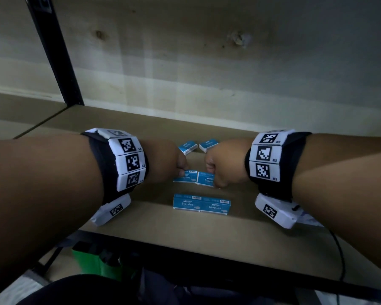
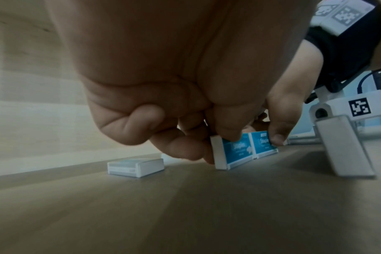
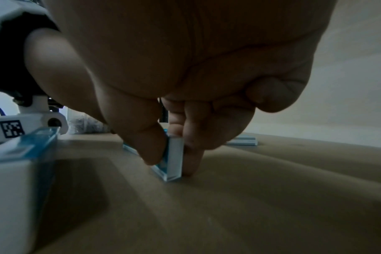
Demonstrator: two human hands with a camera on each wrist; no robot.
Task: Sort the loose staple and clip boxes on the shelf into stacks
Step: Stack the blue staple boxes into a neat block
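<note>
One shelf (image 1: 141, 219). Two hands: left hand (image 1: 167, 161) pinches the middle-left staple box (image 1: 185, 178); right hand (image 1: 224, 166) pinches the middle-right staple box (image 1: 205, 179). Six blue staple boxes counted, in three side-by-side pairs: front pair (image 1: 201, 204), middle pair, rear pair (image 1: 197, 145).

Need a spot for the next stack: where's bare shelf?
Bare shelf runs along the back wall and before the front boxes. The middle is crowded: left hand and right hand pinch the middle boxes, back boxes just behind.

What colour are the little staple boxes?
The staple boxes are bright blue with white lettering and white ends, clearest in the head view.
</note>
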